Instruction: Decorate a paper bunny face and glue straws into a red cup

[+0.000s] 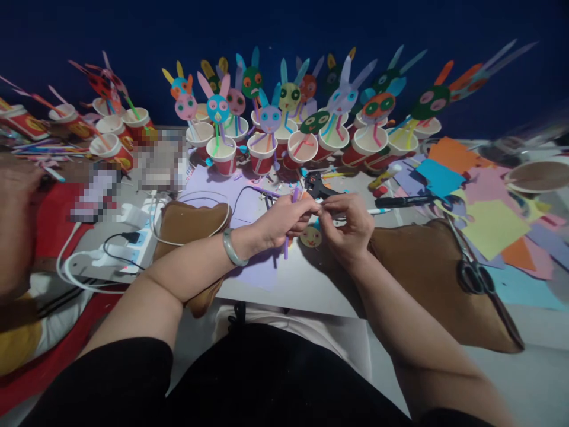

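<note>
My left hand (291, 220) is closed around a purple straw (287, 248), which stands nearly upright between the fingers. Its thumb and fingertip meet the fingertips of my right hand (349, 226). That right hand is pinched closed, and whatever sits between its fingertips is too small to make out. Just below the hands, a pale yellow round paper face (311, 236) lies on the table. A black glue gun (319, 186) rests right behind them. Purple paper (242, 196) spreads over the table to the left of the hands.
Paper cups (222, 159) holding straw-legged paper rabbits line the back. A white power strip (144, 240) with cables and a brown cushion (191, 222) lie left. At right are another brown cushion (418, 267), scissors (473, 276) and coloured paper (493, 222). Another person's arm (15, 219) is far left.
</note>
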A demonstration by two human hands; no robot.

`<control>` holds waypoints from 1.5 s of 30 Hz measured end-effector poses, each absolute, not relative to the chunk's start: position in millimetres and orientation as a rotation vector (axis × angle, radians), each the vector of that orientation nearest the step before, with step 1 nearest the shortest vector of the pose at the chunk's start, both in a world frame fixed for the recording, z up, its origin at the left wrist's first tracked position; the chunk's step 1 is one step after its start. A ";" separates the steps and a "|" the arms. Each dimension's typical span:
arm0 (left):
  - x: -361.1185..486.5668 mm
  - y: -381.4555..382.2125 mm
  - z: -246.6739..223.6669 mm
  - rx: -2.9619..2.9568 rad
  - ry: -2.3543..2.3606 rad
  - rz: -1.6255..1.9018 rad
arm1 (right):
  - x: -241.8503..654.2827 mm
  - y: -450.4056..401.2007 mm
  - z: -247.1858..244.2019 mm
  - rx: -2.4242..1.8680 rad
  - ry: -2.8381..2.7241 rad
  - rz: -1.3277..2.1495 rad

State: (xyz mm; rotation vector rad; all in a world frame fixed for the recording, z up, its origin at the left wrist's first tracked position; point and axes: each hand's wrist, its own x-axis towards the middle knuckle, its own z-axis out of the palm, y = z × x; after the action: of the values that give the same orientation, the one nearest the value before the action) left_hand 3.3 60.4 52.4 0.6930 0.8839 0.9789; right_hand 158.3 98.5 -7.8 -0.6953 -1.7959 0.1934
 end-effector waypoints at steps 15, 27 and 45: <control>-0.9 64.8 57.9 0.556 0.880 0.893 | 166.1 100.3 -8.9 -0.766 -1.909 0.152; -5.6 65.0 63.1 0.615 0.797 0.769 | 183.5 119.2 9.2 -0.796 -1.425 1.016; -7.8 66.4 46.6 0.790 0.688 0.584 | 180.5 97.8 27.6 -0.689 -1.576 1.240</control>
State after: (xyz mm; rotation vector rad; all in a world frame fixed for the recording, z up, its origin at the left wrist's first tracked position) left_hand -7.8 66.4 46.6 0.7902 0.6881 0.5843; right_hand 180.5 97.8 27.6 -0.6892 -1.5758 1.2405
